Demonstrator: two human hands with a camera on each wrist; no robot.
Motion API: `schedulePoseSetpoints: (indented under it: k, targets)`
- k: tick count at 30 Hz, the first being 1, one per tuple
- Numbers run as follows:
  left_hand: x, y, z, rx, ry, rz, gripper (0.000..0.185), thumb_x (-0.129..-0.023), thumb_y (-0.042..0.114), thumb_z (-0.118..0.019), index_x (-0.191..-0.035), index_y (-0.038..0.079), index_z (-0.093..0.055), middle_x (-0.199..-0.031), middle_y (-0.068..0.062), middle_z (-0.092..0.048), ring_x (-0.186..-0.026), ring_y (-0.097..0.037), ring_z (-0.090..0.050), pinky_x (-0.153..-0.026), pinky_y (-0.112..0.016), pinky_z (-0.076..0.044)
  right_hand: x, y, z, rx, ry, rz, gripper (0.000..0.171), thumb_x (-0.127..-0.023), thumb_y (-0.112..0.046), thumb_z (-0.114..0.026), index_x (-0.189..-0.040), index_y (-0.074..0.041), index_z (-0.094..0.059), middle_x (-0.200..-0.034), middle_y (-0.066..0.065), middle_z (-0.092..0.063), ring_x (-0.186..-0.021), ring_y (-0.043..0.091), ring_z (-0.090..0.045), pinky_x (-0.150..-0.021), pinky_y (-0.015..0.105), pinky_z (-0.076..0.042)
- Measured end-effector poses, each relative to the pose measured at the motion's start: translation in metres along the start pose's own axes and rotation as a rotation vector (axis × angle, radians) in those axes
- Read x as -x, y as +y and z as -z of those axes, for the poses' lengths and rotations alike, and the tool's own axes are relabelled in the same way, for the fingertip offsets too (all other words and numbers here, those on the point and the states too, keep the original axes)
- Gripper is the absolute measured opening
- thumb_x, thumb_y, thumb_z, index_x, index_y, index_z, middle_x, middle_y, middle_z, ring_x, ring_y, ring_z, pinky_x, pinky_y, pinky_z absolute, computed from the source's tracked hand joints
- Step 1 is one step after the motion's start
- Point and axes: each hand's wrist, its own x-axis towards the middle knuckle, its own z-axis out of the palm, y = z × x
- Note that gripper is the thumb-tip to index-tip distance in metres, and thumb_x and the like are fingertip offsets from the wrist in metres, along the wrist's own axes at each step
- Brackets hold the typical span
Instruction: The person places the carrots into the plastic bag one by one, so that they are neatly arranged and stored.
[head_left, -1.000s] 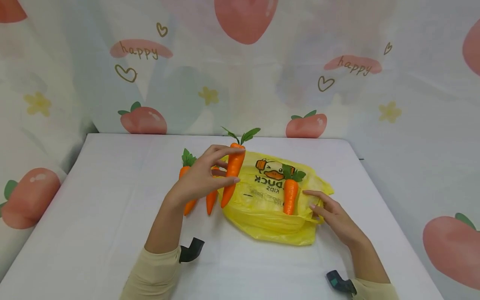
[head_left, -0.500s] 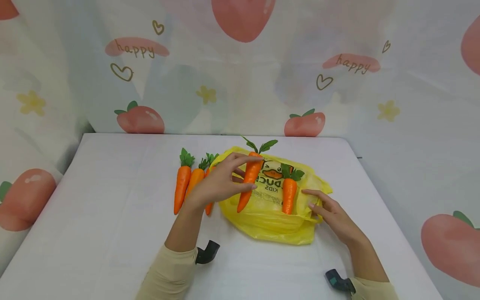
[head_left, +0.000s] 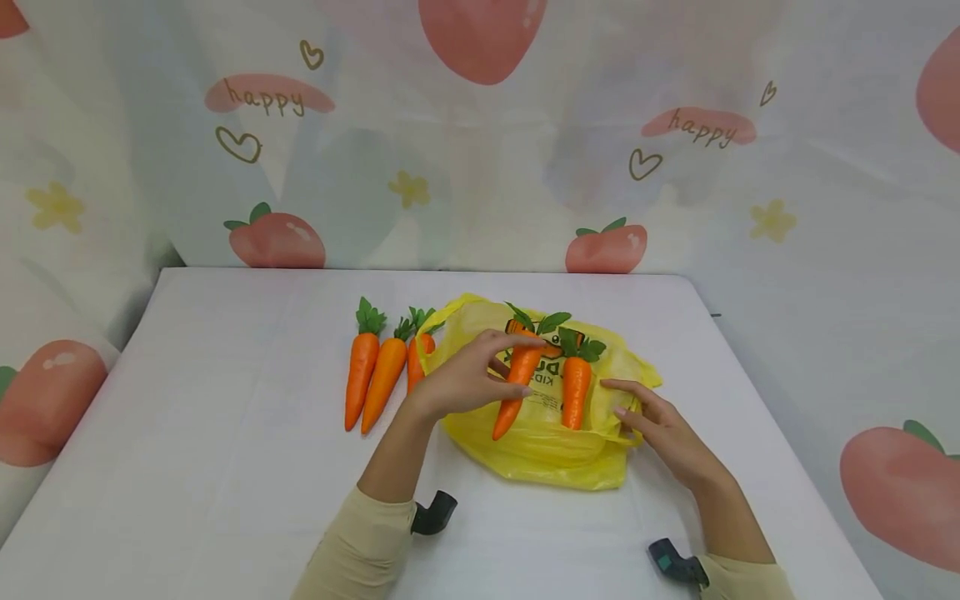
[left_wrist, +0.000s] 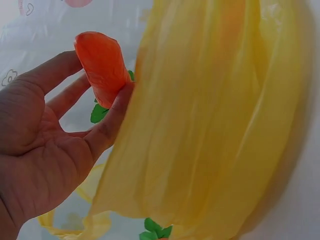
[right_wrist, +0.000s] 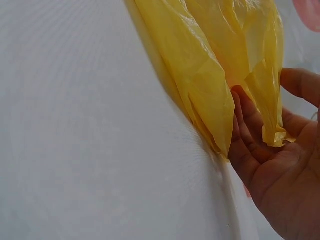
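Note:
In the head view my left hand pinches an orange carrot with green leaves between thumb and fingers, over the yellow plastic bag. The left wrist view shows that carrot tip towards the camera, beside the bag's yellow film. Another carrot stands partly in the bag's mouth, its lower end hidden. My right hand holds the bag's right edge. Up close in the right wrist view, bag film runs between the fingers of that hand.
Left of the bag, carrots lie on the white table: an outer carrot, a middle carrot and one partly covered by the bag and left arm. A printed cloth hangs behind the table. Black wrist devices sit at both cuffs.
My left hand has carried its carrot rightwards and lower, from the bag's left side to near the carrot in its mouth. The right hand has stayed at the bag's edge.

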Motion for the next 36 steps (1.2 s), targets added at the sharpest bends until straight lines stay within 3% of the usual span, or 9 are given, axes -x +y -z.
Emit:
schedulePoseSetpoints:
  k: [6, 14, 22, 27, 30, 34, 36]
  targets:
    - [-0.011, -0.009, -0.008, -0.014, -0.012, 0.037, 0.056, -0.093, 0.014, -0.080, -0.143, 0.032, -0.062, -0.135, -0.001, -0.049, -0.101, -0.020, -0.062, -0.084, -0.033, -0.055, 0.000, 0.000, 0.000, 0.003, 0.003, 0.004, 0.045, -0.109, -0.025, -0.055, -0.151, -0.010, -0.050, -0.137, 0.018, -0.044, -0.103, 0.022, -0.057, -0.084, 0.028, -0.053]
    - [-0.028, -0.013, -0.016, 0.018, -0.032, 0.128, 0.055, -0.094, 0.013, -0.079, -0.144, 0.028, -0.062, -0.144, -0.003, -0.047, -0.104, -0.023, -0.063, -0.084, -0.033, -0.055, 0.001, 0.000, 0.001, 0.003, 0.007, 0.007, 0.044, -0.109, -0.025, -0.055, -0.151, -0.010, -0.050, -0.133, 0.019, -0.046, -0.100, 0.022, -0.057, -0.083, 0.028, -0.054]
    - [-0.046, -0.016, -0.021, 0.032, -0.061, 0.118, 0.056, -0.095, 0.008, -0.076, -0.147, 0.020, -0.058, -0.149, -0.001, -0.050, -0.108, -0.023, -0.060, -0.083, -0.029, -0.054, 0.000, 0.002, 0.002, 0.005, -0.006, 0.016, 0.044, -0.109, -0.024, -0.055, -0.151, -0.009, -0.049, -0.139, 0.018, -0.044, -0.104, 0.022, -0.056, -0.084, 0.028, -0.053]
    - [-0.052, -0.019, -0.025, 0.045, -0.047, 0.128, 0.058, -0.095, 0.008, -0.076, -0.149, 0.016, -0.057, -0.150, -0.004, -0.050, -0.109, -0.025, -0.053, -0.078, -0.028, -0.051, 0.001, 0.002, 0.002, 0.001, -0.011, 0.021, 0.044, -0.110, -0.023, -0.054, -0.150, -0.008, -0.049, -0.126, 0.020, -0.048, -0.099, 0.024, -0.057, -0.082, 0.029, -0.052]
    - [-0.054, -0.023, -0.029, 0.072, -0.035, 0.125, 0.059, -0.095, 0.005, -0.075, -0.150, 0.015, -0.056, -0.151, -0.006, -0.049, -0.100, -0.025, -0.054, -0.075, -0.029, -0.050, 0.001, 0.001, 0.002, 0.002, -0.009, 0.023, 0.043, -0.110, -0.023, -0.054, -0.150, -0.008, -0.050, -0.122, 0.021, -0.049, -0.095, 0.025, -0.057, -0.081, 0.029, -0.052]
    - [-0.057, -0.028, -0.036, 0.104, -0.011, 0.112, 0.060, -0.094, -0.001, -0.074, -0.150, 0.012, -0.055, -0.150, -0.008, -0.049, -0.097, -0.027, -0.056, -0.077, -0.030, -0.052, 0.001, 0.001, 0.003, 0.007, -0.007, 0.025, 0.043, -0.110, -0.023, -0.054, -0.150, -0.008, -0.050, -0.132, 0.019, -0.047, -0.098, 0.024, -0.057, -0.082, 0.029, -0.053]
    - [-0.058, -0.030, -0.041, 0.071, -0.002, 0.109, 0.059, -0.093, 0.000, -0.074, -0.149, 0.012, -0.056, -0.150, -0.008, -0.049, -0.107, -0.025, -0.055, -0.082, -0.030, -0.052, 0.000, 0.001, 0.003, 0.007, -0.007, 0.025, 0.043, -0.110, -0.023, -0.054, -0.150, -0.008, -0.050, -0.133, 0.019, -0.046, -0.098, 0.024, -0.057, -0.081, 0.029, -0.053]
